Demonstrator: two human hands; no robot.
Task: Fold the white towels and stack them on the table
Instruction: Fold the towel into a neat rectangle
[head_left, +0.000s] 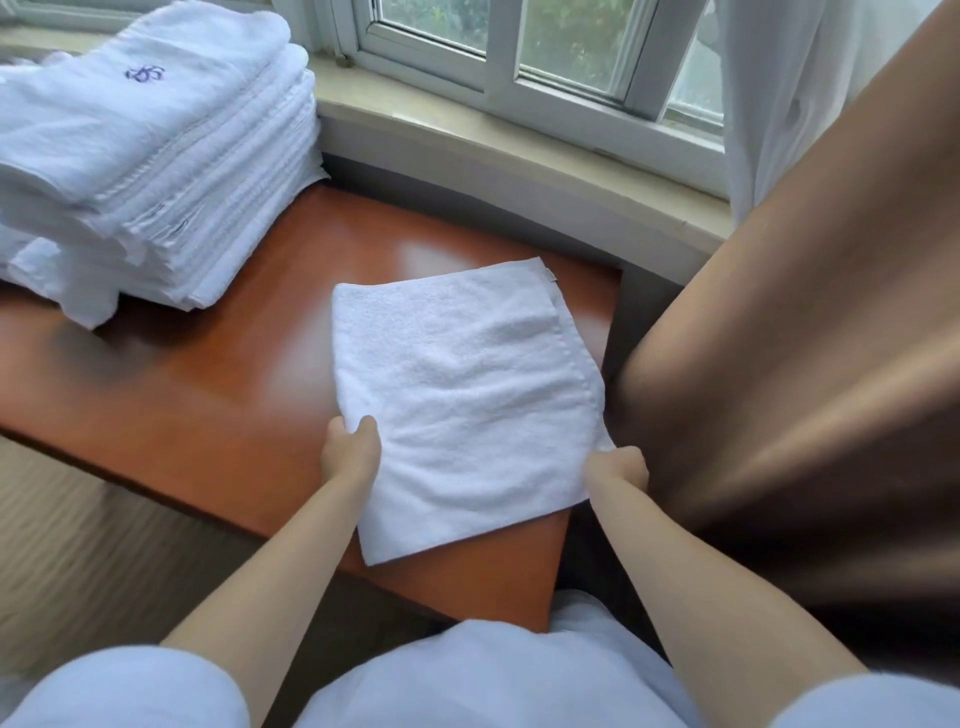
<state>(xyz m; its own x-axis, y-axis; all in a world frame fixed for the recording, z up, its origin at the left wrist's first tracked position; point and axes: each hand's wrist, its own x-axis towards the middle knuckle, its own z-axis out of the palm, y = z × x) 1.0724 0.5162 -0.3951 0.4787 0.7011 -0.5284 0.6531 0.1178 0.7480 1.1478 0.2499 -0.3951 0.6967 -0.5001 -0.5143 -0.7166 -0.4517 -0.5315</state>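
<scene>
A white towel (467, 395), folded into a rough rectangle, lies on the reddish-brown table (218, 384) near its right end. My left hand (350, 449) grips the towel's left edge about midway along, thumb on top. My right hand (621, 467) pinches the right edge close to the table's side. A tall stack of folded white towels (156, 156) stands at the table's far left; its top towel carries a small purple embroidered mark.
A brown curtain (779, 389) hangs close against the table's right end, beside a sheer white curtain (769, 93). A window sill and white window frame (493, 83) run behind the table. Carpeted floor lies at the lower left.
</scene>
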